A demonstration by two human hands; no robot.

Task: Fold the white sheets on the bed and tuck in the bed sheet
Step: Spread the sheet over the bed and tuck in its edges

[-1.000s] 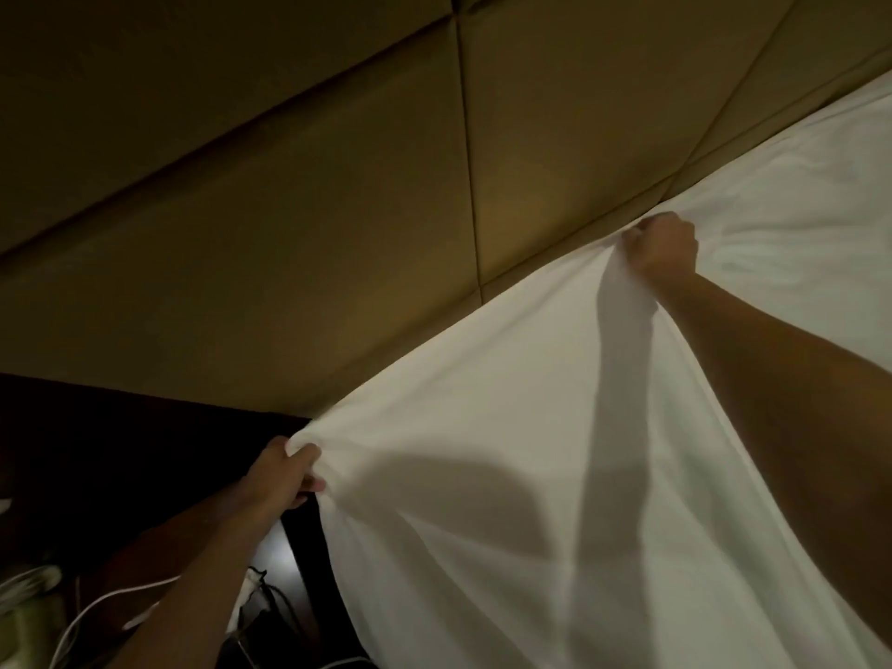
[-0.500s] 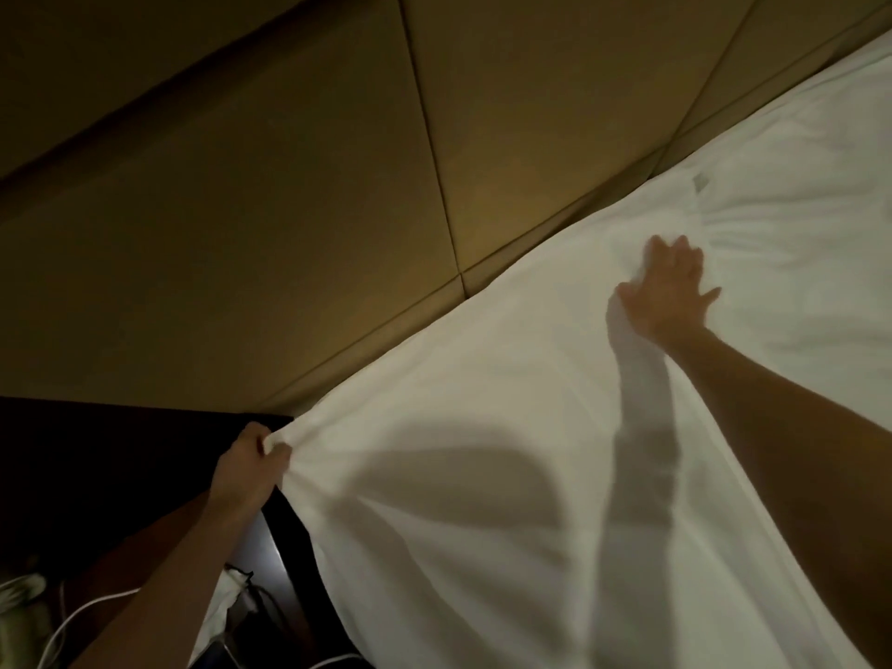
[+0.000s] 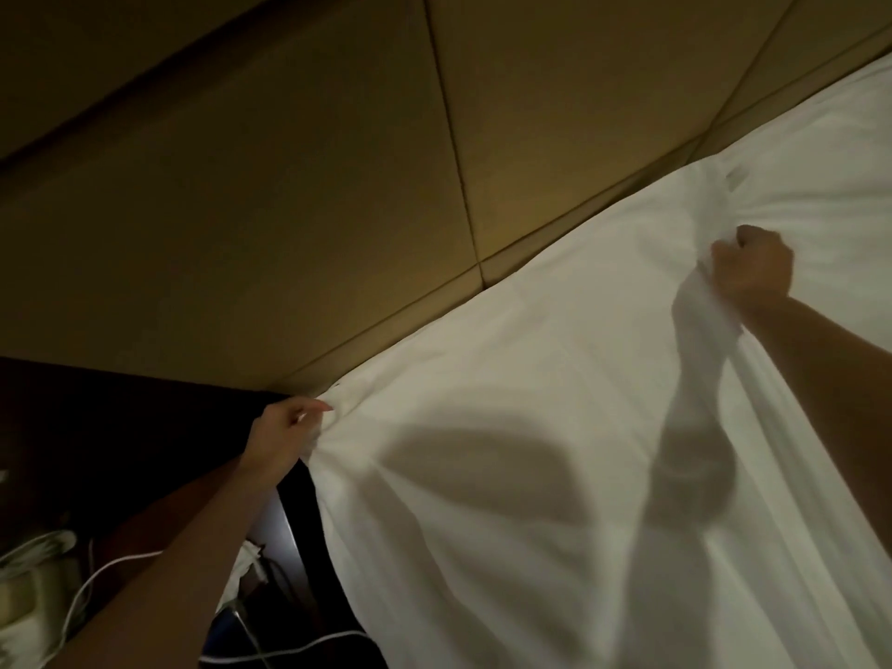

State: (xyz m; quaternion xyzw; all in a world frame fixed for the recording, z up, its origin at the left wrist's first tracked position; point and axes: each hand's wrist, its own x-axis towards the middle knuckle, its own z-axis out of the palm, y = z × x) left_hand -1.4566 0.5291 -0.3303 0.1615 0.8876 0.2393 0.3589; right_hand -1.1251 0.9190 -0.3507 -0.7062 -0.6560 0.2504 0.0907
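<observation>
Padded tan wall panels (image 3: 289, 224) are rising behind the bed, meeting its head edge along a slanted line. Across the bed the white sheet (image 3: 555, 403) is lying spread, hanging down over the near side. At the bed's head corner, the left hand (image 3: 280, 434) is pinching the sheet's corner, fingers (image 3: 316, 408) curled round the cloth. Further along the head edge, the right hand (image 3: 753, 268) is gripping a bunched fold of the sheet in a closed fist, lifting it into a ridge. Beside the bed, a dark nightstand (image 3: 145, 427) is carrying white cables (image 3: 116, 567).
</observation>
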